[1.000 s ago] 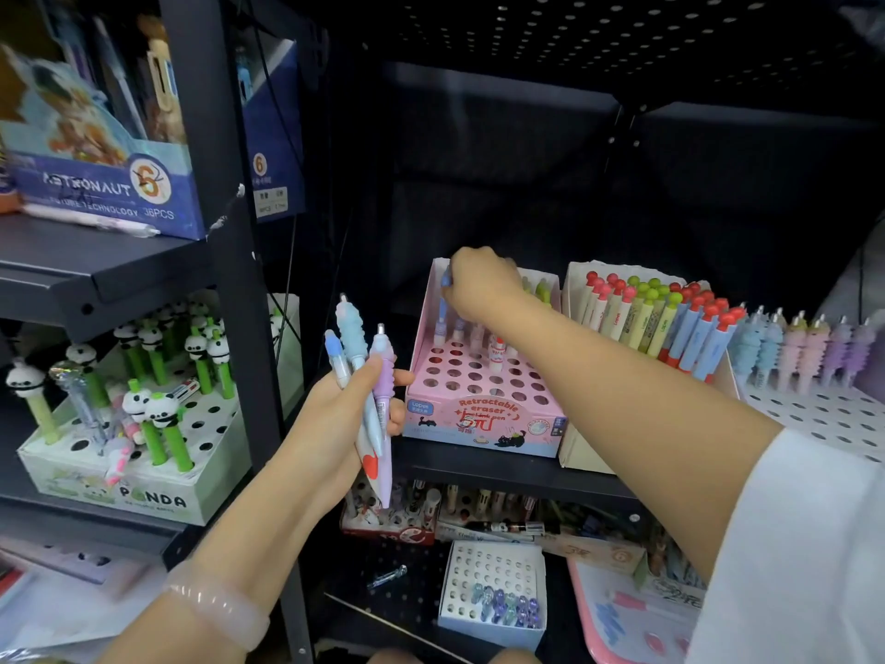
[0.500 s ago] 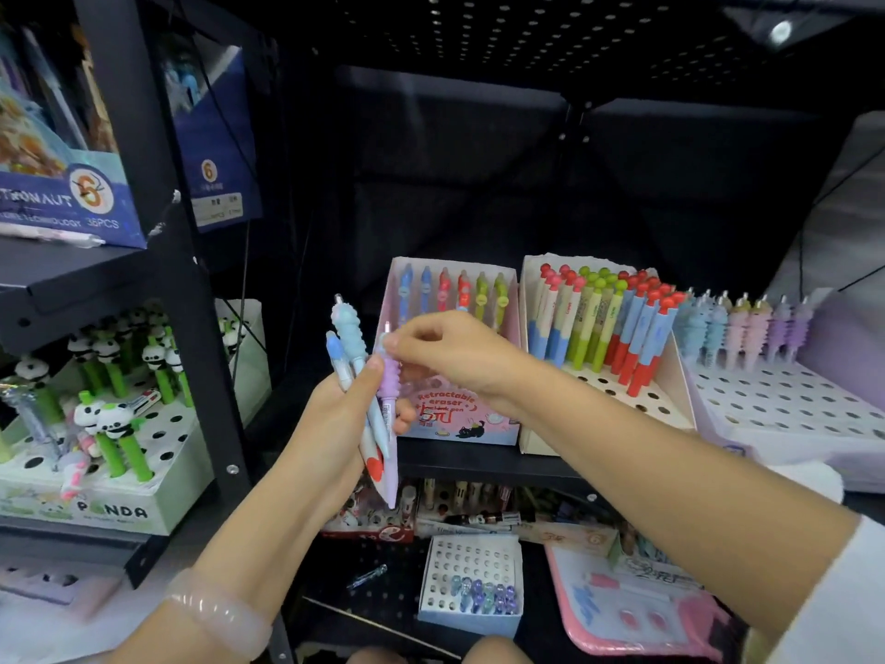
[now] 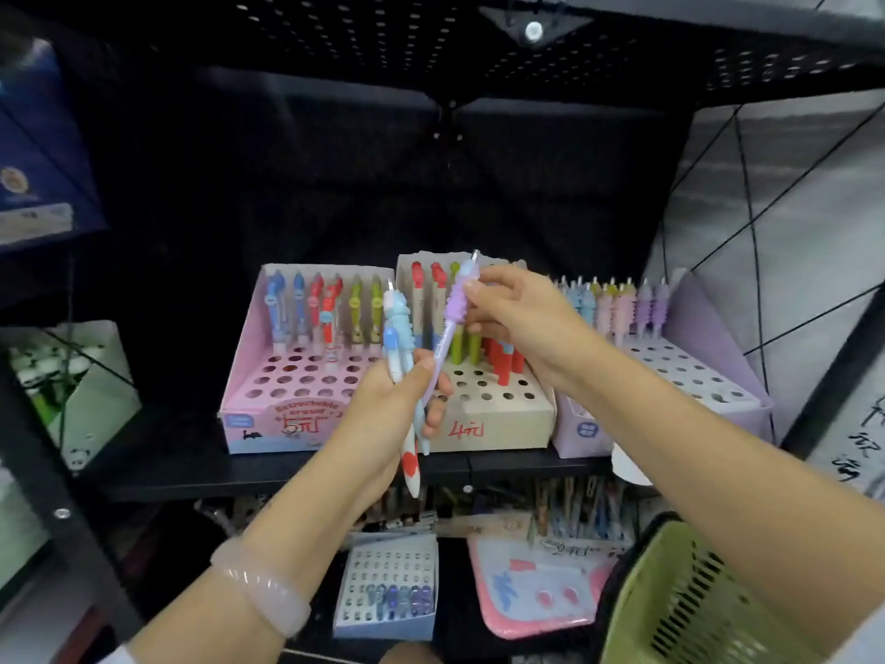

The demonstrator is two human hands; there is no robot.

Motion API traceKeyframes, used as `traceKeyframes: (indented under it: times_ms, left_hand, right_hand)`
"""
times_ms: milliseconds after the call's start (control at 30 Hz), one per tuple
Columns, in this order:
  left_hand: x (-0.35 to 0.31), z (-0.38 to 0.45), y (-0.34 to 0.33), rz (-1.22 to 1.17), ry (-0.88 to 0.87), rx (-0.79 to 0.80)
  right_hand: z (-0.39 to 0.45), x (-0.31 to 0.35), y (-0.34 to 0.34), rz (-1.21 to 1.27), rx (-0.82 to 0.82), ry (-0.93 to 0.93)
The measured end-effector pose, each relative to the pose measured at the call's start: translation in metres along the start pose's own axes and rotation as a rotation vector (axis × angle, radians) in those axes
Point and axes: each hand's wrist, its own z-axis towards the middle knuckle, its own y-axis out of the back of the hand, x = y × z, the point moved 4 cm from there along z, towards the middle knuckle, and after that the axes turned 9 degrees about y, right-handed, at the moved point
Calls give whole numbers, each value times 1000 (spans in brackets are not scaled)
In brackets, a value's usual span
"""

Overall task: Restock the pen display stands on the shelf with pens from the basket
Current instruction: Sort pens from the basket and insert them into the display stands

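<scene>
Since the earlier frame, right hand (image 3: 515,313) has drawn the purple pen (image 3: 448,328) up and partly out of the bunch.

Right-hand fingertips pinch the purple pen at its ribbed grip, tip uppermost; the lower end sits against the left hand (image 3: 383,414). Left hand is clenched around the remaining pens (image 3: 402,357), a blue-and-white bunch held upright in front of the shelf (image 3: 287,472). Three display stands sit side by side on the shelf: pink stand (image 3: 268,414) at left, beige stand (image 3: 498,424) in the centre, lilac stand (image 3: 709,395) at right. Each holds pens in its rear rows; front holes are open. Green basket (image 3: 689,606) is at lower right, beneath the right forearm. A pale bracelet (image 3: 261,584) circles the left wrist.
</scene>
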Motion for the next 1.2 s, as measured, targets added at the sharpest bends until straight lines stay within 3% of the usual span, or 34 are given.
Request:
traceKeyframes:
  times_ms: [233, 467, 867, 1200]
  left_hand:
    - [11, 27, -80, 144, 56, 131]
    - [18, 55, -118, 221, 94, 132]
    - [26, 72, -117, 227, 97, 78]
    - [28, 72, -116, 200, 93, 99]
  right_hand:
    - [-2, 5, 127, -76, -319, 23]
    - [7, -23, 229, -661, -522, 46]
    - [30, -57, 248, -945, -399, 33]
    - [31, -64, 255, -905, -388, -7]
